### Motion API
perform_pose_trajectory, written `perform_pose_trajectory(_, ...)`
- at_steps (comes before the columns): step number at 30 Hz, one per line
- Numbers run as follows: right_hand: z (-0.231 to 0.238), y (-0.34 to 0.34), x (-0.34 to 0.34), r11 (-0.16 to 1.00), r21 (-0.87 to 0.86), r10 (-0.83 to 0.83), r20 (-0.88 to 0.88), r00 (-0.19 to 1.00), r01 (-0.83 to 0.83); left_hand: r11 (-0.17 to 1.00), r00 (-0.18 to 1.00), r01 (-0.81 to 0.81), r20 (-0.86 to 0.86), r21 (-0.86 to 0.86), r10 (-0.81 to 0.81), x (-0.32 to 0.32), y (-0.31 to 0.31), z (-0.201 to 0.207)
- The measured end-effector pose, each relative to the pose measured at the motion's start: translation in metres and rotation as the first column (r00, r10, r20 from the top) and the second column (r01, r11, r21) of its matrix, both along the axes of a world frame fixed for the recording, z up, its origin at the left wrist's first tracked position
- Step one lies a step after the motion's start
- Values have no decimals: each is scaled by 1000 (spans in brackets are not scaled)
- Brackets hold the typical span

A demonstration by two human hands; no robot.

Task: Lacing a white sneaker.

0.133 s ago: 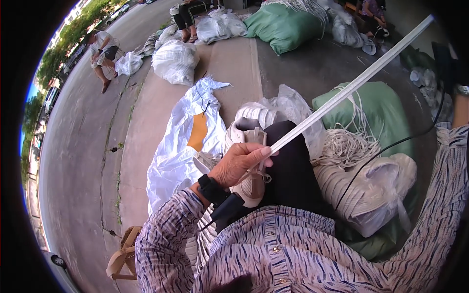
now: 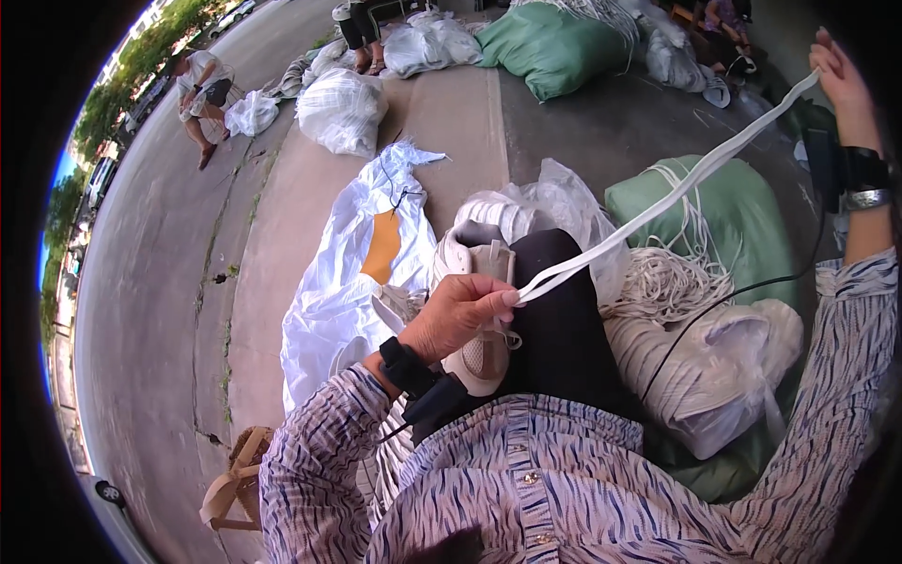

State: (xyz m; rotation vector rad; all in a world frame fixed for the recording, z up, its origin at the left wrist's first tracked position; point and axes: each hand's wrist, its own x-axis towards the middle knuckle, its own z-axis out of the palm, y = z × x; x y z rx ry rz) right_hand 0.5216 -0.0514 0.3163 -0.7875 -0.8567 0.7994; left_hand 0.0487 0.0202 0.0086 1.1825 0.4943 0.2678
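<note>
A doubled white shoelace [image 2: 672, 199] stretches from my lap up to the far right, bowed a little. Its near end is pinched between thumb and forefinger of my left hand [image 2: 456, 315], which is closed over a beige-and-white sneaker [image 2: 484, 365] on my lap. My left hand covers the middle of the shoe; its toe and padded collar show. Out at the upper right, my right hand [image 2: 844, 83] is raised with its fingers closed on the other end of the lace. Both wrists wear black devices with cables.
Right of my leg lie a tangle of white laces [image 2: 669, 282], a green sack [image 2: 742, 221] and a clear bag of pale shoes [image 2: 691, 381]. A white woven sack [image 2: 324, 301] is spread at left. Farther off are stuffed bags [image 2: 343, 113] and seated people [image 2: 202, 99].
My right hand has come into view at the upper right, holding the lace end. The lace has gone from straight and taut to slightly slack. My left hand has barely moved.
</note>
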Motion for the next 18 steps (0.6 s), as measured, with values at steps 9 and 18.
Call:
perform_pose_trajectory(9, -271, -6, -265, 624, -673, 759, 402, 513, -397, 913, 990, -6, -124, 408, 62, 10, -13, 8)
perform_pose_trajectory(18, -316, -15, -278, 253, -839, 674, -205, 710, -482, 425, 911, 0, -175, 905, 373, -46, -28, 4)
